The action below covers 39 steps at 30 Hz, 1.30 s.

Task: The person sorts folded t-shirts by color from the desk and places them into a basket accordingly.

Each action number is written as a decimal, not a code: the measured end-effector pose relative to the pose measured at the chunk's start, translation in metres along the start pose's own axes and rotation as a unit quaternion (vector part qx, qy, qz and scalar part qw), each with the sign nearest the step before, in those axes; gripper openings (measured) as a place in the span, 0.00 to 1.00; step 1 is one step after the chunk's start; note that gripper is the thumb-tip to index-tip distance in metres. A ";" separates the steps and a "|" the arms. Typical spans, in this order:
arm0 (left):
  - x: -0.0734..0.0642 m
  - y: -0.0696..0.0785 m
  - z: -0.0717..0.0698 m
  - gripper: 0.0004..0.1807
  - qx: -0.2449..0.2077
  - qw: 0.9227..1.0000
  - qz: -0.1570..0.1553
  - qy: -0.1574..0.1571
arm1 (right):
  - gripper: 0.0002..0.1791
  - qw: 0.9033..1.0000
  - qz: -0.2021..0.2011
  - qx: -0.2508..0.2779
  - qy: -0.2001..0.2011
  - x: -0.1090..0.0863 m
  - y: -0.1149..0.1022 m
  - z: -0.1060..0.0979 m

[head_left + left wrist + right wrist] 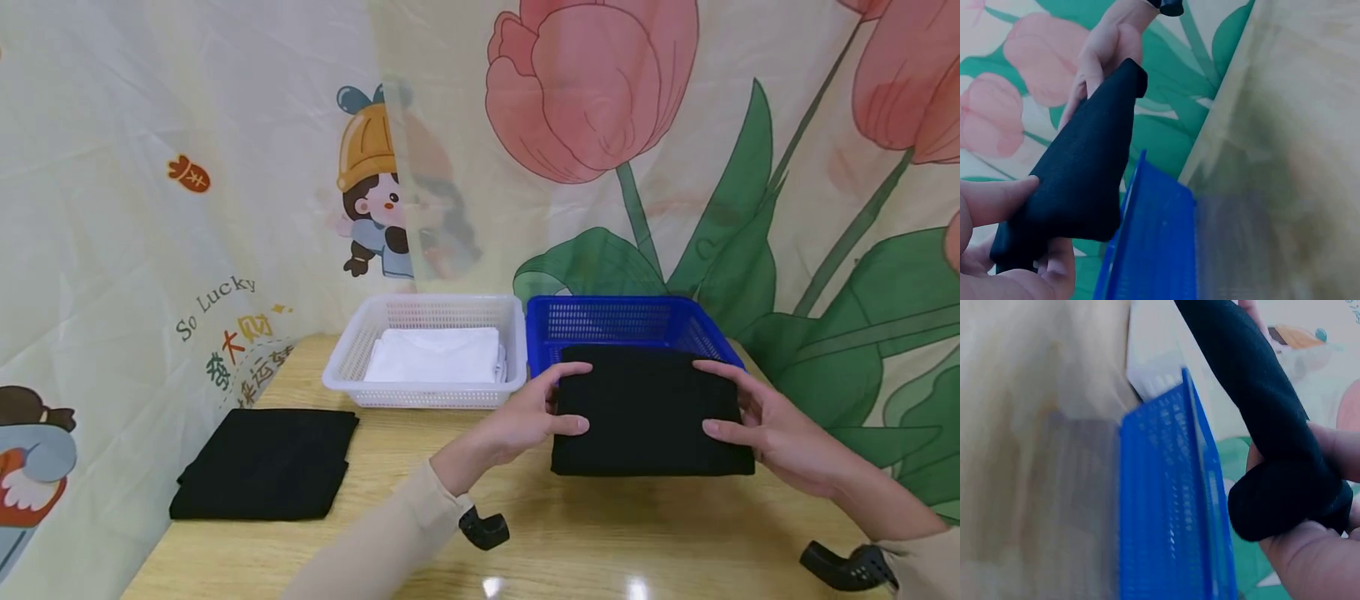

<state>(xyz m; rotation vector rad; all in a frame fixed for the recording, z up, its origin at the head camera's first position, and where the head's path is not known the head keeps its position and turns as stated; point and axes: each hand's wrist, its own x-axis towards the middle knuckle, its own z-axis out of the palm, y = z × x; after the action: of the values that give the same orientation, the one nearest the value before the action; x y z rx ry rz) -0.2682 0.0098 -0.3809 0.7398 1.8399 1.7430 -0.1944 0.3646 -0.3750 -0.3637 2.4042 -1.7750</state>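
Both hands hold a folded black cloth (648, 417) up above the table, level with the front of a blue basket (615, 315). My left hand (525, 423) pinches its left edge, and my right hand (783, 429) pinches the right edge. Each thumb lies on the face towards me. Seen from the left wrist, the cloth (1082, 169) is a thick folded bundle raised above the blue basket's rim (1124, 231). In the right wrist view its rounded folded end (1272, 500) sits between thumb and fingers. The cloth hides the basket's front.
To the left of the blue basket stands a white basket (427, 397) with folded white cloth (435, 354) inside. Another folded black cloth (266, 467) lies on the wooden table (420, 467) at the left. A printed curtain (262, 125) hangs behind the table.
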 end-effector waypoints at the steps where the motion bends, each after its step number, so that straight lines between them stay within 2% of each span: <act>1: 0.006 0.003 -0.002 0.38 -0.006 1.000 0.000 0.004 | 0.43 1.000 -0.002 -0.014 0.007 0.005 -0.003 -0.004; 5: 0.032 0.010 -0.007 0.39 -0.036 0.999 -0.008 0.028 | 0.44 1.000 0.000 -0.021 0.013 0.025 -0.009 -0.018; 9: 0.058 0.014 -0.012 0.38 -0.038 0.997 -0.005 0.063 | 0.45 1.000 0.009 -0.019 0.016 0.047 -0.008 -0.031; 14: 0.086 0.010 -0.016 0.38 -0.042 0.995 0.002 0.090 | 0.48 0.998 0.022 -0.054 0.009 0.072 -0.004 -0.043; 17: 0.099 0.006 -0.019 0.38 -0.033 0.994 0.000 0.108 | 0.52 0.997 0.030 -0.076 0.010 0.087 0.001 -0.047; 23: 0.119 -0.001 -0.027 0.37 -0.015 0.990 -0.003 0.142 | 0.55 0.994 0.031 -0.103 0.015 0.112 0.008 -0.057; 28: 0.132 -0.008 -0.030 0.38 -0.016 0.987 -0.013 0.160 | 0.54 0.994 0.032 -0.104 0.009 0.127 0.016 -0.064; 39: 0.147 -0.022 -0.032 0.38 0.011 0.977 -0.034 0.211 | 0.55 0.993 0.037 -0.115 0.018 0.149 0.045 -0.065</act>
<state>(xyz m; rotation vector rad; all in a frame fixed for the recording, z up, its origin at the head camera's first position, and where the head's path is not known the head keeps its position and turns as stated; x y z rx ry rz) -0.3986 0.0867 -0.3996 0.3201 2.1291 1.9488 -0.3592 0.3971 -0.3925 -0.2654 2.6173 -1.4919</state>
